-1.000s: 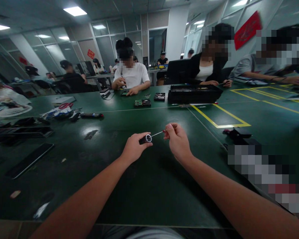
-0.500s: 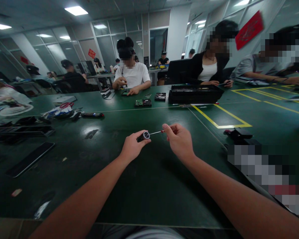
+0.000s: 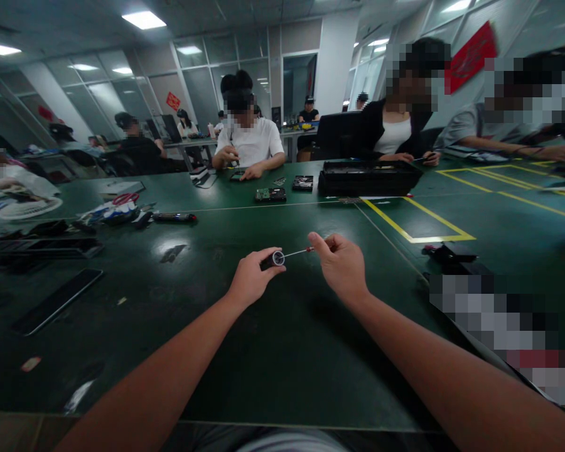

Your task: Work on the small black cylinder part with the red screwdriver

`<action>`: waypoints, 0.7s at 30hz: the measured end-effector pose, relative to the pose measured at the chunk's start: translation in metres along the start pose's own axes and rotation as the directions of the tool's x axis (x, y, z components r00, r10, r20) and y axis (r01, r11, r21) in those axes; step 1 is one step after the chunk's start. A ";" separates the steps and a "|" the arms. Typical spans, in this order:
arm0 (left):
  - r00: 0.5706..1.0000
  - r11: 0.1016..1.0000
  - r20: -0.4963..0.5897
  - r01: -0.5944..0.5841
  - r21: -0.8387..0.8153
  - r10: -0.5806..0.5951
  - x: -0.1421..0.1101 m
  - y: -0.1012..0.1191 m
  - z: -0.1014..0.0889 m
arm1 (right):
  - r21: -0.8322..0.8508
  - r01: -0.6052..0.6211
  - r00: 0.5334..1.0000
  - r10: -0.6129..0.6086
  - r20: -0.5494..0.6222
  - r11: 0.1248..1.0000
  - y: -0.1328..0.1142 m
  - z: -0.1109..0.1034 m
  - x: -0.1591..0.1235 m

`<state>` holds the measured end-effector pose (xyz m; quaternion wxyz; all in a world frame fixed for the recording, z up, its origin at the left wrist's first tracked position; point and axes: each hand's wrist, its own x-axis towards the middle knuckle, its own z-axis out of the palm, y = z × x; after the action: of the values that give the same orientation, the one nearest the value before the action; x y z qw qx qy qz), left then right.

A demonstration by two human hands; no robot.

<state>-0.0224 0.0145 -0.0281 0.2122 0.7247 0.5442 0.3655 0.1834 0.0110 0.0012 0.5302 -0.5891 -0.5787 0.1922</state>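
Note:
My left hand (image 3: 253,274) is closed around a small black cylinder (image 3: 274,258) with a pale ring at its end and a dark, hollow-looking inside. That end faces right. My right hand (image 3: 339,263) grips a screwdriver (image 3: 297,253) by its red handle, most of which the fingers hide. Its thin metal shaft points left, and the tip reaches the ringed end of the cylinder. How deep the tip goes I cannot tell. Both hands are held above the green table (image 3: 282,351).
A dark flat panel (image 3: 59,301) lies at left, near black parts and red-handled scissors (image 3: 125,199). Ahead are a hard drive (image 3: 303,182), a green circuit board (image 3: 270,194) and a long black casing (image 3: 370,179). Co-workers sit across the table. Black parts (image 3: 452,253) lie at right.
The cylinder's ringed end has tilted slightly and dropped a little. The right thumb has shifted on the screwdriver, and more of its red handle end shows.

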 end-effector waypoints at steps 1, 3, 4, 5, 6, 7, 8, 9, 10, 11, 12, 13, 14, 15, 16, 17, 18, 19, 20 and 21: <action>1.000 1.000 0.002 0.003 0.006 -0.003 0.000 0.001 0.000 | -0.008 0.007 1.000 -0.007 -0.003 1.000 0.000 0.000 0.000; 1.000 1.000 0.006 0.005 0.018 -0.006 0.000 0.003 -0.001 | -0.024 0.026 1.000 -0.026 0.000 0.999 0.001 -0.001 0.000; 1.000 1.000 0.008 0.003 0.024 -0.003 -0.001 0.004 -0.001 | -0.031 0.038 0.999 -0.037 0.005 0.999 0.001 -0.002 0.000; 1.000 1.000 0.009 -0.001 0.031 0.000 -0.001 0.004 -0.001 | -0.038 0.049 0.999 -0.049 0.014 0.998 0.001 -0.002 0.001; 1.000 0.999 0.010 -0.003 0.038 0.003 -0.001 0.004 -0.001 | -0.044 0.061 0.998 -0.060 0.026 0.997 0.002 -0.002 0.000; 1.000 0.999 0.011 -0.002 0.047 0.001 -0.001 0.004 -0.001 | -0.051 0.072 0.997 -0.070 0.037 0.996 0.002 -0.002 0.000; 1.000 0.999 0.011 0.003 0.054 -0.004 -0.001 0.003 -0.001 | -0.061 0.086 0.995 -0.083 0.050 0.994 0.001 -0.003 0.000; 1.000 0.998 0.010 0.010 0.062 -0.011 -0.001 0.002 -0.001 | -0.073 0.102 0.993 -0.098 0.062 0.992 0.001 -0.002 -0.001; 1.000 0.997 0.008 0.018 0.070 -0.018 -0.001 0.002 -0.001 | -0.089 0.123 0.990 -0.116 0.077 0.988 0.001 -0.002 -0.001; 1.000 0.997 0.005 0.024 0.076 -0.025 0.000 0.001 -0.001 | -0.109 0.147 0.986 -0.137 0.097 0.983 0.001 -0.002 -0.002; 1.000 0.996 0.001 0.028 0.081 -0.029 0.000 0.000 -0.002 | -0.133 0.173 0.981 -0.158 0.116 0.976 0.000 -0.001 -0.004; 1.000 0.996 -0.003 0.030 0.086 -0.030 0.000 0.000 -0.003 | -0.160 0.199 0.975 -0.179 0.133 0.967 0.000 -0.001 -0.005; 1.000 0.995 -0.006 0.030 0.092 -0.030 0.000 -0.001 -0.003 | -0.187 0.226 0.969 -0.201 0.145 0.956 -0.001 0.000 -0.006; 1.000 0.995 -0.008 0.027 0.099 -0.027 0.001 -0.001 -0.004 | -0.215 0.252 0.963 -0.222 0.152 0.944 -0.001 0.000 -0.006; 1.000 0.994 -0.009 0.023 0.108 -0.022 0.001 0.000 -0.005 | -0.240 0.274 0.958 -0.241 0.157 0.931 -0.001 0.001 -0.007; 1.000 0.993 -0.009 0.017 0.116 -0.016 0.001 0.000 -0.005 | -0.259 0.292 0.953 -0.257 0.160 0.921 -0.001 0.001 -0.007; 1.000 0.992 -0.009 0.009 0.124 -0.008 0.001 0.000 -0.006 | -0.272 0.305 0.949 -0.268 0.164 0.913 -0.002 0.001 -0.007; 1.000 0.991 -0.009 0.001 0.131 0.000 0.000 0.000 -0.006 | -0.281 0.312 0.947 -0.273 0.171 0.907 -0.002 0.001 -0.007; 1.000 0.991 -0.010 -0.004 0.136 0.005 0.001 0.000 -0.006 | -0.286 0.314 0.946 -0.272 0.179 0.905 -0.002 0.001 -0.007; 1.000 0.990 -0.012 -0.005 0.139 0.007 0.001 0.000 -0.006 | -0.283 0.314 0.945 -0.268 0.189 0.906 -0.003 0.001 -0.007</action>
<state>-0.0268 0.0145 -0.0236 0.1567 0.7370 0.5677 0.3316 0.1794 0.0046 0.0004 0.4106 -0.5559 -0.7203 0.0603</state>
